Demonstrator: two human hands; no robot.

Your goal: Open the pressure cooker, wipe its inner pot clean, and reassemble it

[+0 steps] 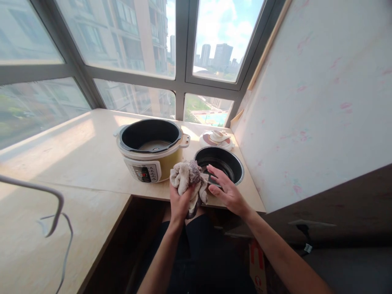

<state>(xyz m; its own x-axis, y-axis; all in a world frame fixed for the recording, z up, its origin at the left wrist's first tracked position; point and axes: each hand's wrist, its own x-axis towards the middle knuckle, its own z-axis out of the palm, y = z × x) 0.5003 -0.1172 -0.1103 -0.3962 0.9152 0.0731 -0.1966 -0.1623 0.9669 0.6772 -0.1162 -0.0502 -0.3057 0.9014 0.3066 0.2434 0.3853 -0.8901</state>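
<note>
My left hand [180, 203] is closed around a bunched-up cleaning cloth [183, 176], cream and greyish-purple, in front of the counter edge. Just right of the cloth, my right hand [223, 188] is open with its fingers stretched out, over the near rim of a black inner pot [238, 163]. A white and gold electric pressure cooker [170, 162] stands to the left, lidless, its dark inside showing. Its front carries a control panel [144, 173]. Behind the inner pot lies a white and brown lid [211, 138] with a handle on top.
The pale wooden counter [92, 163] runs along the windows and turns toward me at left. A grey curved bar [58, 200] and a cable [71, 232] cross its left part. A patterned wall [318, 102] closes the right side, with a black plug [303, 229] low down.
</note>
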